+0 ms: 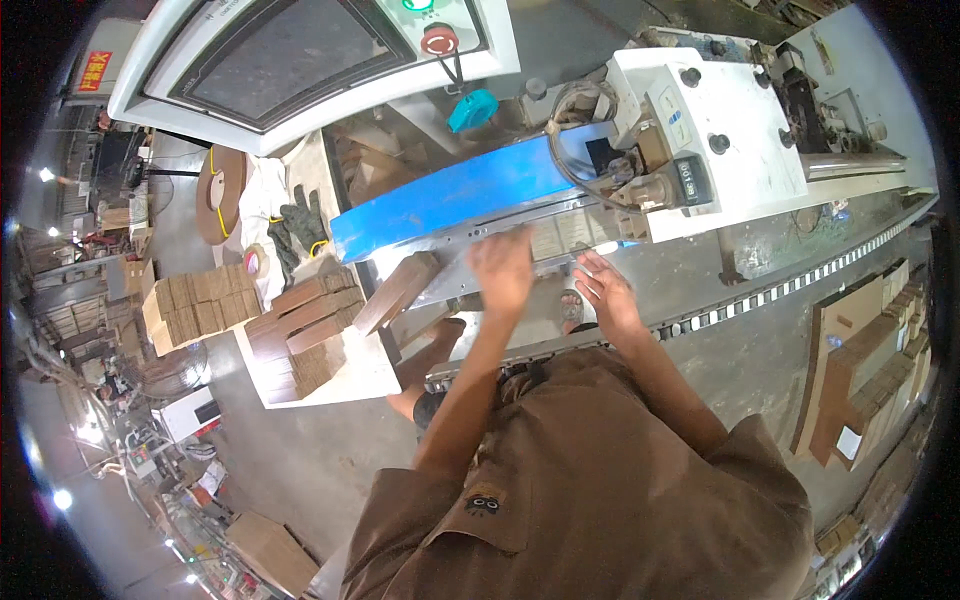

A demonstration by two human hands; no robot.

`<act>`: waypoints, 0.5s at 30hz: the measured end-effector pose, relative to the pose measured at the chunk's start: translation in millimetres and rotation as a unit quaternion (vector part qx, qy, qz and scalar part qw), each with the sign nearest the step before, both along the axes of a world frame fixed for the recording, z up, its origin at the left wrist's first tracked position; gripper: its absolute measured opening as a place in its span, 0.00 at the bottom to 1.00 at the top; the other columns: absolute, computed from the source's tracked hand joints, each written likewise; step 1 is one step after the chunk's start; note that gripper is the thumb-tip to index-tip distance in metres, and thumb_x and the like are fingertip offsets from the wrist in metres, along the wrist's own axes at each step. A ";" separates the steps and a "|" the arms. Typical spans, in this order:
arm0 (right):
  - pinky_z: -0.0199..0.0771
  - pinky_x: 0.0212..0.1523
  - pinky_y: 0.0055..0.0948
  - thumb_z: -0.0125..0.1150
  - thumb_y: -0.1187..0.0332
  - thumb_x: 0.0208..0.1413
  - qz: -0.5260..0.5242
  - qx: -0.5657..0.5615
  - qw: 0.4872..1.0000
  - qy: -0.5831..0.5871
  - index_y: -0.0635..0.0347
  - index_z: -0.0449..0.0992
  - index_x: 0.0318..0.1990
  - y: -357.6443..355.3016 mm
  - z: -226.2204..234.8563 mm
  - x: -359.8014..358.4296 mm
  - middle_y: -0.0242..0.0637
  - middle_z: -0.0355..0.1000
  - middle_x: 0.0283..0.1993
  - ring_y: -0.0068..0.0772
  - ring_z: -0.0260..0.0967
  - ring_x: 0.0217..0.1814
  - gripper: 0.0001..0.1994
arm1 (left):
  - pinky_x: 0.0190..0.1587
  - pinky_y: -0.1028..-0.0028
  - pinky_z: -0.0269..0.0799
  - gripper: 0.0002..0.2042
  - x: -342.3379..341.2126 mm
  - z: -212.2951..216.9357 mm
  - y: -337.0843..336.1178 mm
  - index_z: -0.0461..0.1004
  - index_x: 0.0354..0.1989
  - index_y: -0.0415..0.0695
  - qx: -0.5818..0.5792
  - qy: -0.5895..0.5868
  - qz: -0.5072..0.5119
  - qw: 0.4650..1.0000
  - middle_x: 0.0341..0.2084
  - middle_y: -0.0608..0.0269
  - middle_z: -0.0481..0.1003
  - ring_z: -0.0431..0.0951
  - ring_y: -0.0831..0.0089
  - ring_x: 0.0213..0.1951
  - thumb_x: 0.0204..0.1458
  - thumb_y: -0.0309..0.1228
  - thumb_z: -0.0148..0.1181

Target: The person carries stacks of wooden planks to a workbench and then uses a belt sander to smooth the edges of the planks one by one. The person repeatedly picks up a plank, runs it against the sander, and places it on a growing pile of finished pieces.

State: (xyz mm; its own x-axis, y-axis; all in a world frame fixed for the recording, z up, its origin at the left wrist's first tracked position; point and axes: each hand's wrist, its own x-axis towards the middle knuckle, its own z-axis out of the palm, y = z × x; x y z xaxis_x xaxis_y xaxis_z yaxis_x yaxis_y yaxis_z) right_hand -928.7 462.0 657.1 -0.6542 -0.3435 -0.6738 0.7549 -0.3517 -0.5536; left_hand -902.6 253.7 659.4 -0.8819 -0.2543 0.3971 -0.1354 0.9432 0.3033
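My left hand [503, 265] is over the metal bed [455, 290] of a machine, just right of a brown wooden block [400, 288]. Motion smears its fingers, so I cannot make out whether anything is in them. At the near edge of the bed, my right hand [608, 292] is raised with its fingers stretched out and nothing visible in it. Beyond both hands runs a long blue guard [460, 205]. The block lies slanted, reaching from the bed onto a white side table [350, 375].
Brown wooden strips [310, 310] and dark gloves [300, 225] lie on the side table. A control screen [290, 60] with a red stop button [439, 40] stands at the far left. To the right is a white machine head [705, 130]. A toothed rail [770, 290] passes close to my body.
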 end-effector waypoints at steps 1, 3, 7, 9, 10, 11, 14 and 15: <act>0.64 0.69 0.37 0.51 0.67 0.65 0.005 -0.018 1.000 -0.005 0.61 0.64 0.68 -0.9 -0.8 4.4 0.40 0.66 0.70 0.37 0.65 0.70 0.25 | 0.59 0.56 0.59 0.17 20.6 8.3 -21.5 0.83 0.47 0.56 -0.006 0.076 0.009 0.997 0.38 0.66 0.82 0.75 0.65 0.46 0.48 0.25 0.68; 0.64 0.70 0.38 0.50 0.65 0.68 0.042 -0.035 0.998 0.000 0.63 0.63 0.69 -3.5 0.7 7.7 0.43 0.66 0.70 0.39 0.66 0.69 0.24 | 0.57 0.58 0.59 0.19 56.3 53.4 -53.4 0.83 0.46 0.54 -0.025 0.040 0.082 0.996 0.42 0.66 0.82 0.77 0.65 0.45 0.45 0.21 0.68; 0.65 0.69 0.37 0.48 0.65 0.69 0.162 -0.089 0.983 0.011 0.60 0.67 0.68 -30.0 14.8 5.7 0.42 0.70 0.67 0.38 0.69 0.67 0.22 | 0.63 0.53 0.54 0.23 111.1 113.1 -110.0 0.76 0.58 0.48 -0.075 -0.059 0.148 0.984 0.50 0.59 0.78 0.72 0.58 0.54 0.54 0.38 0.68; 0.65 0.69 0.36 0.47 0.65 0.70 0.191 -0.096 0.977 0.022 0.60 0.68 0.67 -45.3 23.0 3.1 0.41 0.71 0.66 0.37 0.69 0.66 0.21 | 0.65 0.52 0.52 0.25 124.1 112.9 -130.2 0.75 0.59 0.48 -0.093 -0.102 0.153 0.979 0.50 0.59 0.77 0.71 0.58 0.55 0.53 0.42 0.68; 0.65 0.69 0.36 0.46 0.65 0.70 0.205 -0.100 0.973 0.029 0.59 0.69 0.66 -50.9 26.1 1.4 0.41 0.72 0.66 0.37 0.70 0.66 0.20 | 0.65 0.51 0.51 0.25 129.2 111.2 -138.2 0.75 0.59 0.48 -0.091 -0.142 0.153 0.974 0.50 0.60 0.76 0.71 0.58 0.55 0.53 0.43 0.68; 0.67 0.68 0.36 0.46 0.64 0.72 0.209 -0.114 0.970 0.039 0.60 0.69 0.66 -54.9 26.2 -0.8 0.41 0.72 0.65 0.36 0.71 0.65 0.20 | 0.66 0.51 0.50 0.26 131.6 111.6 -142.9 0.76 0.59 0.49 -0.090 -0.181 0.154 0.967 0.51 0.61 0.76 0.71 0.59 0.55 0.52 0.43 0.68; 0.68 0.67 0.36 0.46 0.61 0.72 0.215 -0.114 0.968 0.066 0.59 0.70 0.66 -59.0 24.8 -5.8 0.41 0.72 0.65 0.36 0.71 0.64 0.20 | 0.65 0.52 0.51 0.23 126.4 113.2 -147.0 0.76 0.59 0.51 -0.110 -0.229 0.128 0.959 0.51 0.62 0.76 0.71 0.61 0.55 0.54 0.41 0.66; 0.68 0.67 0.36 0.46 0.61 0.73 0.208 -0.114 0.969 0.065 0.59 0.70 0.66 -57.5 25.4 -6.4 0.41 0.72 0.65 0.36 0.71 0.64 0.20 | 0.65 0.51 0.51 0.22 123.2 114.4 -142.6 0.76 0.59 0.52 -0.109 -0.211 0.125 0.963 0.51 0.61 0.75 0.71 0.61 0.55 0.55 0.41 0.66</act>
State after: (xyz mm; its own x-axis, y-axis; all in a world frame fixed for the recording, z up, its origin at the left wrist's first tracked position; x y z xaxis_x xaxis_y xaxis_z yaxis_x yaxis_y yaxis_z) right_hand -935.1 404.6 682.5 -0.5018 -0.7256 -0.4709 0.7864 -0.1559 -0.5978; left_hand -779.5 111.2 773.8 -0.8982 -0.4311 0.0856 -0.4348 0.9000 -0.0300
